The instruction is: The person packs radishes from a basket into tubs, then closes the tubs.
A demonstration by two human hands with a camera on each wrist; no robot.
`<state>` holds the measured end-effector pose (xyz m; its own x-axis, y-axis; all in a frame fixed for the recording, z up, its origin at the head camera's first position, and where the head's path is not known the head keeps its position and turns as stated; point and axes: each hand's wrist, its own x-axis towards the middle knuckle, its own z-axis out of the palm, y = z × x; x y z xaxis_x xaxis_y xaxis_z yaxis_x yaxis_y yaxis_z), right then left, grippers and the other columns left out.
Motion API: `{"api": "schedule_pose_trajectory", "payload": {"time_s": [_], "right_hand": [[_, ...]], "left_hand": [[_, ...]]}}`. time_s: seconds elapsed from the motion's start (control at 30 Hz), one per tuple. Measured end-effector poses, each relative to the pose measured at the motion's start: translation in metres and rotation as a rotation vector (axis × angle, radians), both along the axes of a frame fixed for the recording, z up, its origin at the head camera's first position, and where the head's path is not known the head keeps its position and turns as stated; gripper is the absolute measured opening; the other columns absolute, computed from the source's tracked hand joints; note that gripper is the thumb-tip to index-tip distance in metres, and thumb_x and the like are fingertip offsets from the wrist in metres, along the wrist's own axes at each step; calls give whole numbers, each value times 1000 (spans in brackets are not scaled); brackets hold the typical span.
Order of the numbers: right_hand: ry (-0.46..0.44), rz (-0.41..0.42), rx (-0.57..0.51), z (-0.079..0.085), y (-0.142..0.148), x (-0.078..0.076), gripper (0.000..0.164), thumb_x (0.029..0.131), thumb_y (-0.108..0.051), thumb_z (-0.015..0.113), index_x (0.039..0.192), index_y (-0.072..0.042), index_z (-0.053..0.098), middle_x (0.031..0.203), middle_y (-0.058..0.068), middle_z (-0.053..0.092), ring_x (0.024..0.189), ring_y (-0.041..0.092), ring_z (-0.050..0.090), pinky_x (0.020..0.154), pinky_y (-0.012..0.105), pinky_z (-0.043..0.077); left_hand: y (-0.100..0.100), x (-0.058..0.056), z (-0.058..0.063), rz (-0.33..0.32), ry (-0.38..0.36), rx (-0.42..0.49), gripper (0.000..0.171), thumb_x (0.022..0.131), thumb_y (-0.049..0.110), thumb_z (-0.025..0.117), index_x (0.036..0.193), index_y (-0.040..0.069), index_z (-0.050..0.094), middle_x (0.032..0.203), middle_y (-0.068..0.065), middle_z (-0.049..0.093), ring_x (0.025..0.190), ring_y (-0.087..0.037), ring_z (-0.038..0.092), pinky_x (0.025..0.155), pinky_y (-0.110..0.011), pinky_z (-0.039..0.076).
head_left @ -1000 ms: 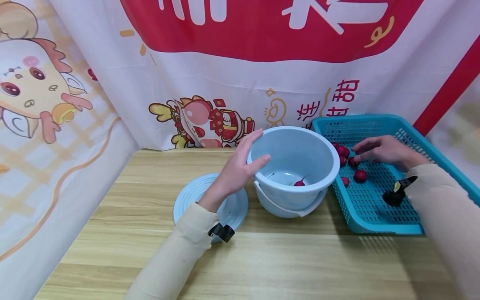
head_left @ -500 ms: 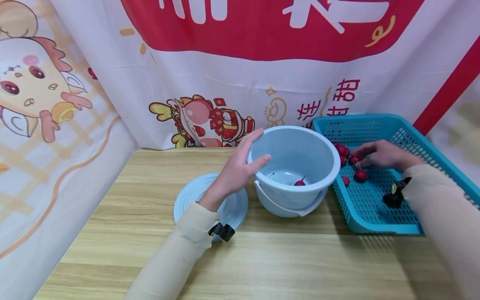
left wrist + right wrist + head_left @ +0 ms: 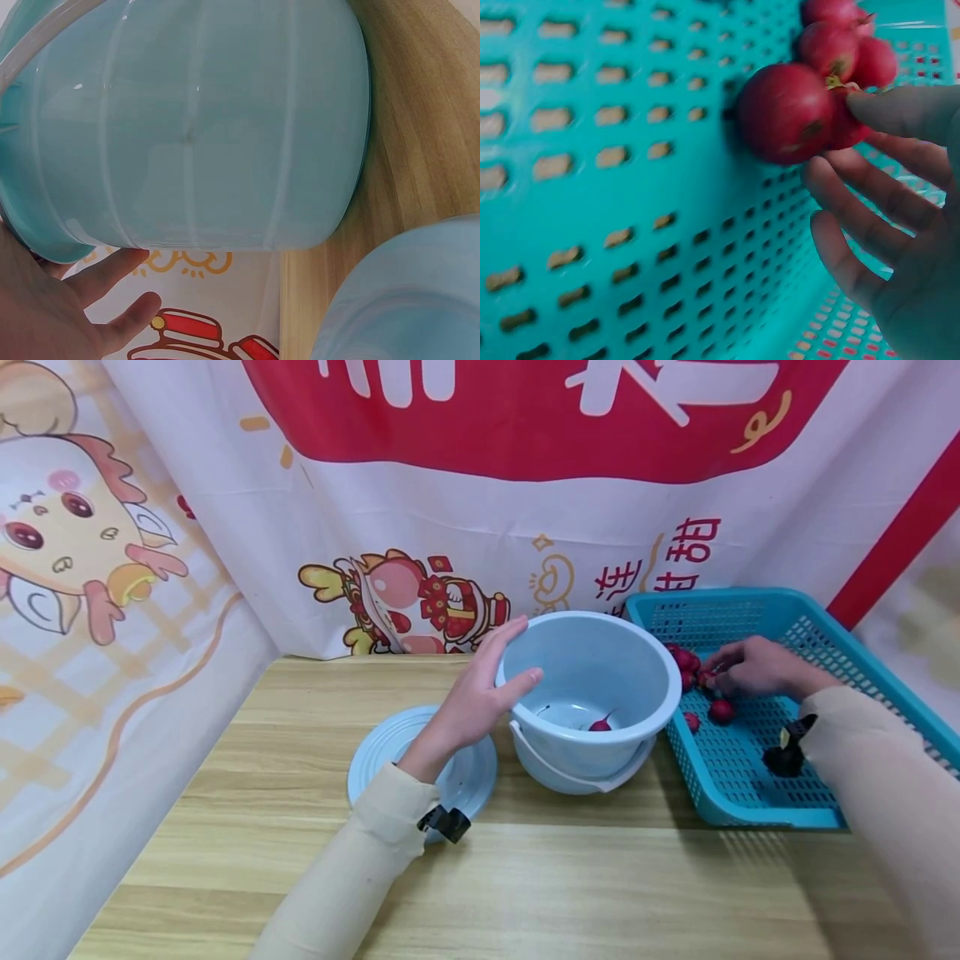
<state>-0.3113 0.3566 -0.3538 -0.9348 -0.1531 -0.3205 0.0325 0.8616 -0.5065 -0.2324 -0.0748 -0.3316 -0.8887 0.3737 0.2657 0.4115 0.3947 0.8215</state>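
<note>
My left hand [image 3: 478, 693] grips the left rim of a light blue bucket [image 3: 573, 760], thumb over the rim and fingers along the outside. A single radish [image 3: 601, 725] lies on the bucket's floor. To the right, my right hand [image 3: 759, 668] reaches down into a turquoise plastic basket [image 3: 765, 817]. In the right wrist view its thumb and forefinger pinch a small red radish [image 3: 845, 124], partly hidden by the thumb. Beside that one sits a larger radish [image 3: 784, 112], and several others cluster just behind.
A round light blue lid [image 3: 468, 768] lies on the wooden table [image 3: 570, 893], left of the bucket and partly under my left forearm. The bucket's handle [image 3: 551, 770] hangs down its front. Printed cloth [image 3: 420, 518] covers the wall behind.
My right hand has lowered slightly among the radishes, and its thumb and fingers have closed on one. The left hand and the bucket stay where they were.
</note>
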Motion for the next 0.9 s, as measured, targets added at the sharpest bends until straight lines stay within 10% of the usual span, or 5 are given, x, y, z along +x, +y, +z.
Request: {"api": "schedule_pose_trajectory", "payload": {"time_s": [0.13, 0.4, 0.67, 0.9], "right_hand": [[49, -43, -49, 7, -6, 1, 49, 105, -29, 62, 141, 5, 60, 114, 25, 73, 95, 32, 67, 79, 41, 60], [180, -104, -198, 32, -27, 15, 61, 107, -47, 58, 150, -3, 55, 146, 28, 59, 106, 27, 70, 84, 35, 64], [342, -131, -384, 66, -58, 31, 64, 100, -52, 67, 149, -11, 58, 105, -25, 70, 91, 4, 72, 79, 18, 61], [439, -71, -505, 88, -93, 44, 51, 100, -41, 72, 142, -13, 66, 105, -20, 74, 88, 8, 74, 78, 18, 62]], "left_hand": [[0, 1, 0, 3, -7, 1, 71, 102, 45, 60, 166, 30, 33, 175, 10, 27, 161, -21, 30, 123, -63, 39], [1, 1, 1, 4, -13, -2, 71, 102, 45, 60, 166, 32, 33, 175, 12, 26, 162, -20, 28, 124, -63, 38], [1, 2, 2, 5, -10, -2, 71, 102, 44, 60, 166, 32, 33, 176, 11, 26, 161, -21, 29, 124, -63, 38], [0, 2, 2, 9, -14, -3, 71, 102, 44, 60, 166, 32, 33, 175, 11, 26, 161, -21, 30, 123, -62, 39]]}}
